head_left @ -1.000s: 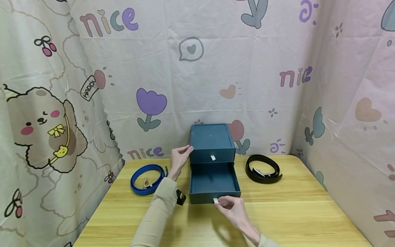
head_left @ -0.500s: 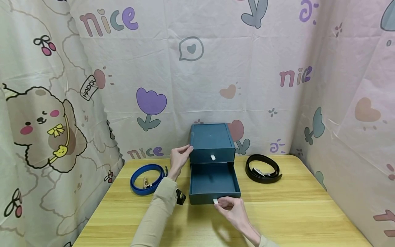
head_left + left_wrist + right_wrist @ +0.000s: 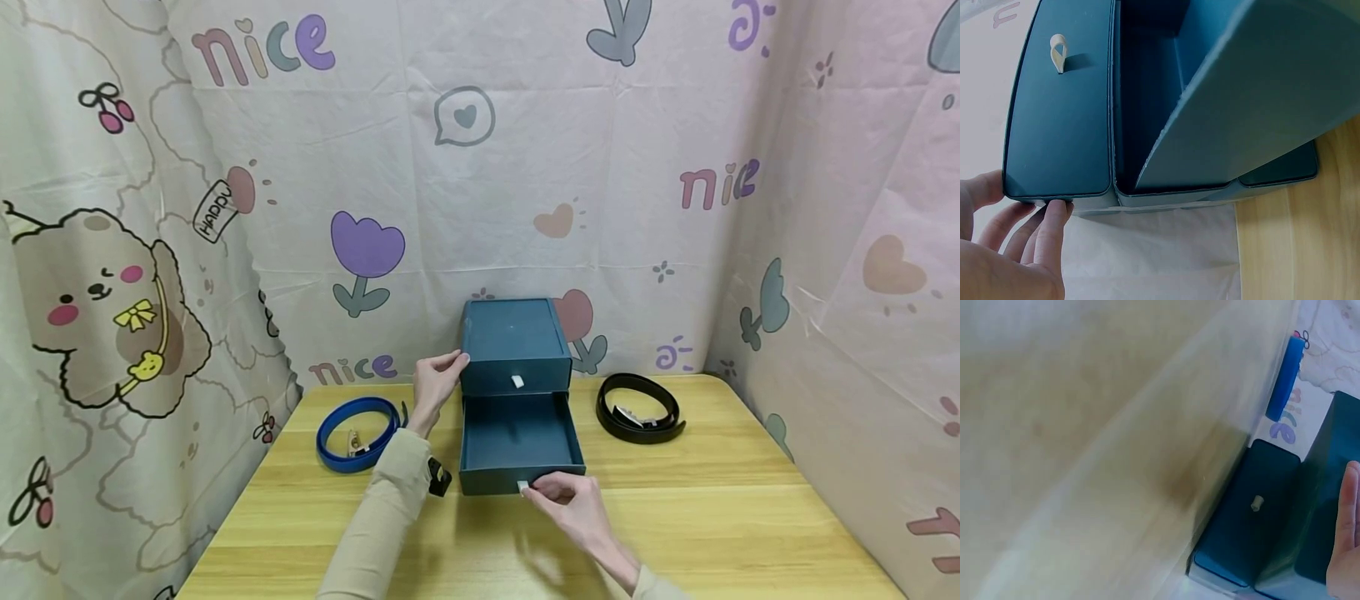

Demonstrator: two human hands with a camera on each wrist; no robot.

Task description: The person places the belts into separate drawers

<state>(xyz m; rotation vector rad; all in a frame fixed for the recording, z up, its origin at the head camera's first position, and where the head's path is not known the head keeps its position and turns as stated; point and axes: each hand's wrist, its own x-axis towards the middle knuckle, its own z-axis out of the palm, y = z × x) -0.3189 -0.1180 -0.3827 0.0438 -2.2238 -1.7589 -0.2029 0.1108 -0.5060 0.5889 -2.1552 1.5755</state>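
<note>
A dark teal drawer box (image 3: 516, 332) stands at the back of the table, its middle drawer (image 3: 517, 482) pulled out with a bare inside. My left hand (image 3: 437, 385) holds the box's upper left front corner; the left wrist view shows thumb and fingers on two sides of that corner. At the pulled-out drawer's front, my right hand (image 3: 576, 507) pinches the small white pull tab (image 3: 522, 486) between thumb and index finger. The right wrist view catches only part of that hand at its right edge. Beneath it there is a shut bottom drawer with its own tab (image 3: 1257, 503).
A coiled blue belt (image 3: 330, 458) lies left of the box, beside my left forearm. To the right lies a coiled black belt (image 3: 637, 437) with a silver buckle. A printed curtain (image 3: 480, 192) hangs behind and on both sides of the wooden table (image 3: 720, 500).
The drawer comes out very slightly at first, then stays. My right fingers shift a little at the tab, and that wrist moves slightly right. The left hand keeps its place.
</note>
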